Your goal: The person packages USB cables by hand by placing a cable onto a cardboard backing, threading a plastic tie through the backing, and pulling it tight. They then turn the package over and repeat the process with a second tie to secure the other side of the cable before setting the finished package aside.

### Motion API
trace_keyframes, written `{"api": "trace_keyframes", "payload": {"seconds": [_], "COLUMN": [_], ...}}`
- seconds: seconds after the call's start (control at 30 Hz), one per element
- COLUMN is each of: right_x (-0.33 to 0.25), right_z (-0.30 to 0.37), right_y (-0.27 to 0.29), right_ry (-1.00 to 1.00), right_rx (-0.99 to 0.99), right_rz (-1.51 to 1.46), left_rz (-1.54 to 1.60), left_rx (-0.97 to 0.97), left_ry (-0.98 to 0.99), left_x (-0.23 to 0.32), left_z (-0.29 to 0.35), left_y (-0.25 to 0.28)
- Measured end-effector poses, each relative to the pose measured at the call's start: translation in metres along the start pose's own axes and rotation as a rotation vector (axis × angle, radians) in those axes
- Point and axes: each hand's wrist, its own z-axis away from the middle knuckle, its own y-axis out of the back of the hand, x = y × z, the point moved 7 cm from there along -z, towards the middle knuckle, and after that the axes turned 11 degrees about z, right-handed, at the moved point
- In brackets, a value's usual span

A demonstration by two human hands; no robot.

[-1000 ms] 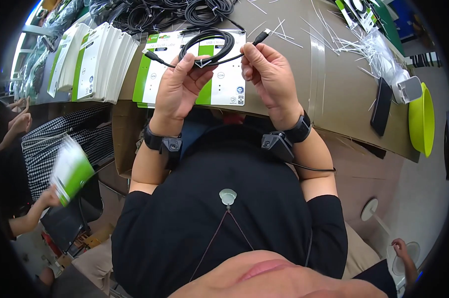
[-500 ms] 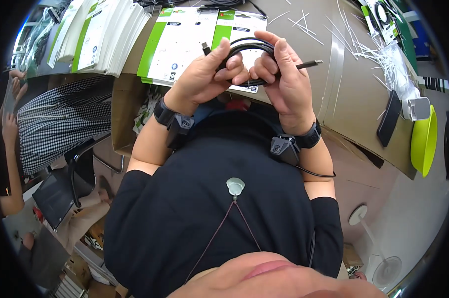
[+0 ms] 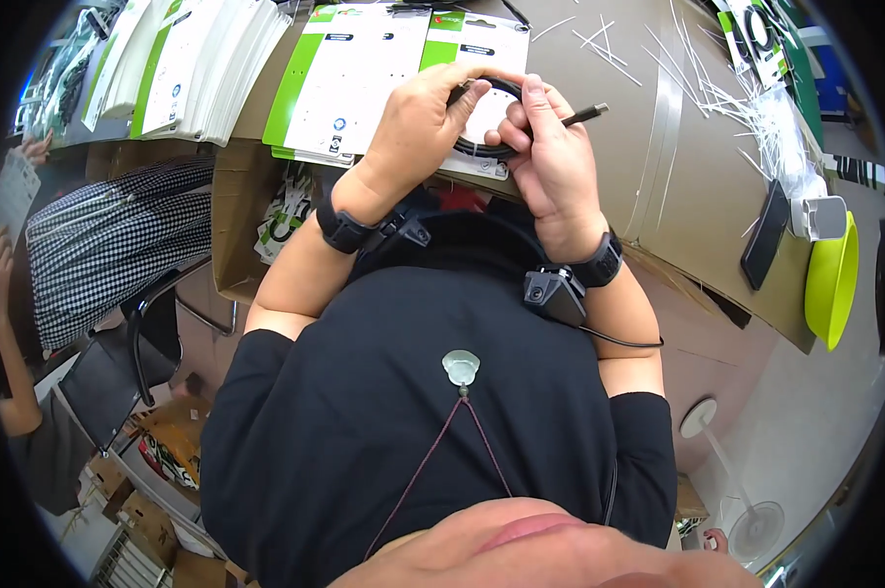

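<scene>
Head view: hands (image 3: 481, 137) around coiled cable (image 3: 481, 149)

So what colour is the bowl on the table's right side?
The bowl is bright yellow-green, showing best in the head view, beside a dark phone.

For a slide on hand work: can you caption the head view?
Left hand and right hand grip a coiled black cable above green-and-white packaging cards on a cardboard-covered table.
</scene>
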Motion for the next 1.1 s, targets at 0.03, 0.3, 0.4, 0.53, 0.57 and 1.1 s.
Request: {"api": "trace_keyframes", "payload": {"seconds": [0.03,0.3,0.4,0.53,0.57,1.1], "right_x": [-0.003,-0.029,-0.03,-0.03,-0.031,-0.01], "right_z": [0.001,0.014,0.013,0.006,0.005,-0.059], "right_y": [0.001,0.024,0.022,0.022,0.024,-0.009], "right_ry": [-0.028,-0.019,-0.103,-0.2,-0.217,-0.244], "right_rx": [0.026,0.098,0.111,0.13,0.134,-0.107], "right_rz": [0.101,0.513,0.427,0.289,0.28,0.591], "left_rz": [0.004,-0.442,-0.503,-0.528,-0.524,-0.193], "left_rx": [0.0,0.032,0.18,0.156,0.157,0.152], "left_ry": [0.003,-0.055,-0.215,-0.187,-0.184,-0.124], "left_x": [-0.006,-0.021,-0.018,-0.019,-0.019,-0.023], "left_z": [-0.003,-0.016,-0.012,-0.012,-0.012,-0.012], "left_y": [0.0,0.008,0.012,0.01,0.01,0.019]}}
